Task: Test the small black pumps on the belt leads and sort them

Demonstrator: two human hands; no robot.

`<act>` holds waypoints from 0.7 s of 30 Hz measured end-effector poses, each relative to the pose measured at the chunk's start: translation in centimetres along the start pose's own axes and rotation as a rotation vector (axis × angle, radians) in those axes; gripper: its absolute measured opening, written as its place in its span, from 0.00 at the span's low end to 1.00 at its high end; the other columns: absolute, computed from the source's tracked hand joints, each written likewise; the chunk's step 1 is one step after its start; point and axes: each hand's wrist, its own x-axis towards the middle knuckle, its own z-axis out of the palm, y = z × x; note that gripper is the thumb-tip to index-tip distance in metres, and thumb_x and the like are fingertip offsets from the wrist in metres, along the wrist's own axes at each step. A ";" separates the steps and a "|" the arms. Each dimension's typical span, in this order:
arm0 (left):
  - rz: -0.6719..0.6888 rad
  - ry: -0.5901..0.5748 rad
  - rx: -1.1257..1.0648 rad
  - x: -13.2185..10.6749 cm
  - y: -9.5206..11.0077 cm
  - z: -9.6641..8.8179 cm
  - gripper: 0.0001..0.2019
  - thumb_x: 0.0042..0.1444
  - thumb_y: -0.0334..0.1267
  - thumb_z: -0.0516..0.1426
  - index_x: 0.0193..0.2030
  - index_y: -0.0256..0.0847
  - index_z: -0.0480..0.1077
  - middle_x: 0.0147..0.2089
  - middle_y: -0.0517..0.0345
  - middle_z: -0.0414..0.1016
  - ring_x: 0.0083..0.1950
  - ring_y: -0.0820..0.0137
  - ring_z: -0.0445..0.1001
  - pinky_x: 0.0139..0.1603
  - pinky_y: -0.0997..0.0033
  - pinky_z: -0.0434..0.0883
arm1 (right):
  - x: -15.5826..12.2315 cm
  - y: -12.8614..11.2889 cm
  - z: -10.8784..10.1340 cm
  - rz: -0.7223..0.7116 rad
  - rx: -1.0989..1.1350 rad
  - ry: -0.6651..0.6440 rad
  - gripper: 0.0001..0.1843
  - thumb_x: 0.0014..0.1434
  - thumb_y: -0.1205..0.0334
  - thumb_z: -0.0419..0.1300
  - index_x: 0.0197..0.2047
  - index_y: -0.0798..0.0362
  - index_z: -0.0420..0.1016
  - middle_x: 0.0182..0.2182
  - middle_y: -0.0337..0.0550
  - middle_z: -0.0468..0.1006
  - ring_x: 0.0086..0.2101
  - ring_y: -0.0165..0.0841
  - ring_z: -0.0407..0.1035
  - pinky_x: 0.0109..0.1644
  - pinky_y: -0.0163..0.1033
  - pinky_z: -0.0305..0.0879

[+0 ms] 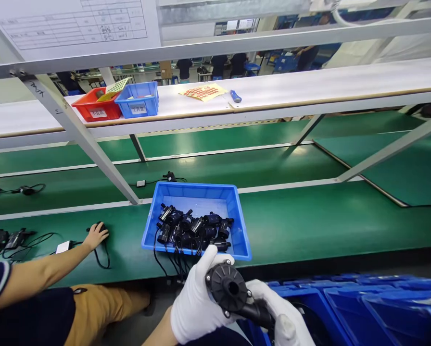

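A black pump [227,287] with a round ribbed face, a central hole and screws on its rim is held close to me. My left hand [197,302], in a white glove, grips it by the rim from the left. My right hand [285,315], gloved too, closes round the tube-like part on the pump's right side. Just beyond my hands a blue bin [241,240] sits on the green bench, with several small black pumps [192,229] heaped inside. Their cables hang over its near edge.
At left a co-worker's hand [97,235] rests on a small black pump on the green bench [309,216]. Blue crates [348,307] stand at lower right. The white shelf [291,89] holds a red bin [102,111], a blue box [138,103], a sticker sheet [205,92] and a blue cutter [235,96].
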 end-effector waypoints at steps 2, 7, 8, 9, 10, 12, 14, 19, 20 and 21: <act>0.071 -0.004 0.083 -0.1 -0.3 0.2 0.60 0.53 0.37 0.72 0.79 0.59 0.32 0.66 0.46 0.70 0.62 0.55 0.76 0.66 0.50 0.70 | 0.1 0.1 -0.4 -0.040 -0.006 -0.022 0.48 0.60 0.17 0.34 0.40 0.46 0.80 0.33 0.44 0.81 0.33 0.39 0.77 0.37 0.37 0.72; -0.028 0.012 0.066 0.4 -0.4 0.7 0.63 0.53 0.40 0.73 0.78 0.62 0.30 0.64 0.48 0.70 0.61 0.55 0.77 0.66 0.47 0.72 | 0.4 0.4 -0.7 -0.127 -0.052 -0.003 0.45 0.66 0.23 0.34 0.41 0.47 0.80 0.31 0.43 0.79 0.29 0.36 0.74 0.37 0.36 0.73; -0.055 0.019 0.049 0.6 -0.4 0.8 0.62 0.53 0.41 0.73 0.78 0.64 0.30 0.64 0.48 0.70 0.60 0.56 0.78 0.66 0.46 0.73 | 0.6 0.4 -0.7 -0.140 -0.066 0.000 0.44 0.67 0.24 0.34 0.40 0.47 0.80 0.29 0.42 0.78 0.27 0.34 0.72 0.37 0.35 0.73; -0.074 0.023 0.032 0.6 -0.5 0.9 0.62 0.52 0.42 0.73 0.78 0.64 0.30 0.64 0.49 0.70 0.59 0.56 0.79 0.65 0.46 0.73 | 0.7 0.4 -0.8 -0.152 -0.079 0.002 0.44 0.68 0.25 0.34 0.40 0.47 0.80 0.27 0.41 0.76 0.25 0.33 0.69 0.37 0.35 0.73; -0.080 0.025 0.020 0.7 -0.5 1.0 0.63 0.52 0.42 0.74 0.78 0.64 0.31 0.64 0.49 0.70 0.58 0.57 0.79 0.65 0.46 0.74 | 0.9 0.4 -0.8 -0.160 -0.091 0.004 0.43 0.69 0.26 0.34 0.40 0.47 0.80 0.26 0.40 0.75 0.24 0.32 0.68 0.36 0.34 0.73; -0.051 0.026 0.023 0.8 -0.6 1.1 0.62 0.52 0.42 0.74 0.79 0.63 0.31 0.63 0.49 0.72 0.58 0.57 0.79 0.65 0.47 0.74 | 1.1 0.4 -0.9 -0.171 -0.095 -0.004 0.42 0.70 0.27 0.34 0.41 0.46 0.80 0.27 0.40 0.75 0.24 0.31 0.68 0.36 0.33 0.73; -0.001 0.035 0.056 0.9 -0.7 1.0 0.61 0.54 0.40 0.73 0.79 0.61 0.31 0.63 0.48 0.73 0.57 0.58 0.80 0.63 0.50 0.75 | 1.2 0.6 -1.1 -0.173 -0.081 -0.030 0.42 0.70 0.27 0.34 0.43 0.46 0.80 0.31 0.42 0.78 0.28 0.33 0.73 0.37 0.33 0.74; 0.106 0.028 0.136 0.6 -1.0 0.5 0.62 0.52 0.36 0.72 0.79 0.56 0.30 0.63 0.43 0.73 0.57 0.57 0.80 0.60 0.52 0.76 | 1.1 1.5 -1.2 -0.172 -0.030 -0.114 0.43 0.69 0.26 0.36 0.48 0.48 0.81 0.40 0.48 0.82 0.39 0.41 0.81 0.43 0.35 0.78; 0.110 0.026 0.148 0.5 -1.1 0.4 0.63 0.52 0.36 0.72 0.79 0.55 0.29 0.63 0.42 0.73 0.57 0.57 0.79 0.60 0.52 0.76 | 1.1 1.6 -1.1 -0.169 -0.024 -0.130 0.43 0.69 0.26 0.36 0.48 0.48 0.81 0.40 0.48 0.82 0.40 0.41 0.81 0.43 0.35 0.78; 0.098 0.029 0.152 0.3 -1.2 0.4 0.64 0.51 0.36 0.73 0.79 0.55 0.29 0.63 0.42 0.73 0.58 0.56 0.79 0.61 0.52 0.76 | 1.1 1.6 -1.1 -0.168 -0.020 -0.143 0.42 0.69 0.26 0.36 0.49 0.48 0.81 0.40 0.47 0.82 0.39 0.40 0.81 0.43 0.35 0.78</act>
